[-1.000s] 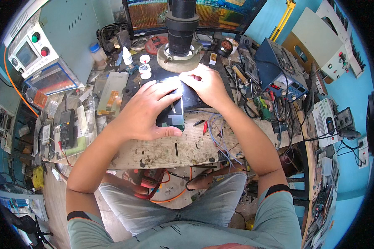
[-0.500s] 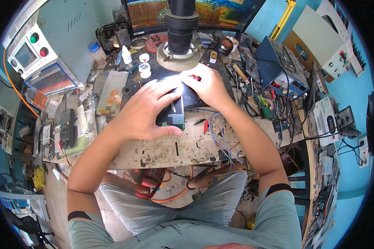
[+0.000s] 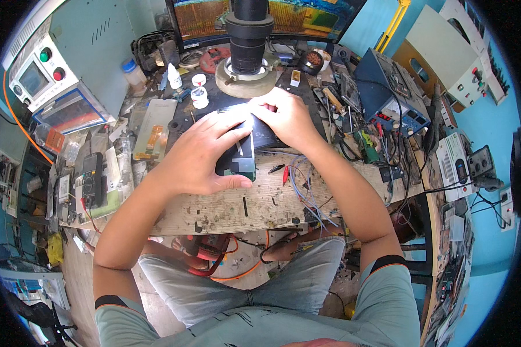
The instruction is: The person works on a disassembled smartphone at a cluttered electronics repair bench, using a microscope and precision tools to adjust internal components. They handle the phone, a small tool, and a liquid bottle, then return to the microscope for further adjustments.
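My left hand (image 3: 200, 151) spans a dark, opened phone (image 3: 246, 156), its thumb by the near edge and its fingers across the far part. A green strip shows at the phone's near end. My right hand (image 3: 283, 118) is closed at the phone's far end, fingertips pressed together in bright light close to the left fingers. What those fingertips grip, if anything, is lost in glare. A flat black piece (image 3: 263, 134) lies beside the phone, partly under the right hand. Just beyond the hands stands a microscope (image 3: 249, 52) with a pale ring below its black tube.
Behind the microscope is a monitor (image 3: 307, 23). White bottles (image 3: 200, 97) stand left of it. Thin wires with a red clip (image 3: 285, 175) lie on the wooden bench (image 3: 226, 211). A blue power supply (image 3: 391, 95) and tools fill the right; a multimeter (image 3: 91, 173) sits left.
Both hands keep nearly the same pose on the phone. The whole view has shifted slightly, and the picture on the monitor has moved, with a green patch now showing at its right.
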### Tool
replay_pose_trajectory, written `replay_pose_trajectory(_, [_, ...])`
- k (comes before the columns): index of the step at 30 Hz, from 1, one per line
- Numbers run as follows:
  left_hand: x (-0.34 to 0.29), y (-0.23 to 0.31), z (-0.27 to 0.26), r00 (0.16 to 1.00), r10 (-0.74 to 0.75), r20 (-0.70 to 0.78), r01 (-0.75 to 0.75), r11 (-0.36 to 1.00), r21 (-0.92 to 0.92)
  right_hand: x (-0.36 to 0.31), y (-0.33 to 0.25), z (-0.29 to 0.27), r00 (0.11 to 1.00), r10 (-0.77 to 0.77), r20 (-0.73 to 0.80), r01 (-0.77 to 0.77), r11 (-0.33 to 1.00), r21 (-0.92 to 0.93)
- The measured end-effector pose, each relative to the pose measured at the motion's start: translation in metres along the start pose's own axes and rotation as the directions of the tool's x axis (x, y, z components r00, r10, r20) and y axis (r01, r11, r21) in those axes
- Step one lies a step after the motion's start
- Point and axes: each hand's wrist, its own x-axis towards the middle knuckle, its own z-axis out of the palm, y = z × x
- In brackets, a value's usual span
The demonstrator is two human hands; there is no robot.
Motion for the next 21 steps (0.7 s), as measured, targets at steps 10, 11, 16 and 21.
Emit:
replay_pose_trajectory(10, [0.0002,0.0004,-0.0004,1.000,0.008,-0.008,-0.008,1.000,0.001,0.0001,0.0006,-0.0007,1.000,-0.005,0.008,0.005,1.000,-0.011])
replay_pose_trajectory(11, [0.0003,0.0007,-0.0004,1.000,0.007,-0.007,-0.007,1.000,0.000,0.0001,0.0014,-0.0002,1.000,-0.004,0.008,0.004,1.000,-0.011])
replay_pose_trajectory(16, [-0.0003,-0.0003,0.0012,1.000,0.000,-0.010,0.000,1.000,0.006,0.0001,-0.0010,-0.0014,1.000,-0.001,0.014,0.001,1.000,-0.014])
replay_pose_trajectory(21, [0.0000,-0.0004,0.0019,1.000,-0.002,-0.010,0.002,1.000,0.002,0.0001,-0.0013,-0.0001,0.999,-0.034,-0.011,0.034,0.999,-0.001])
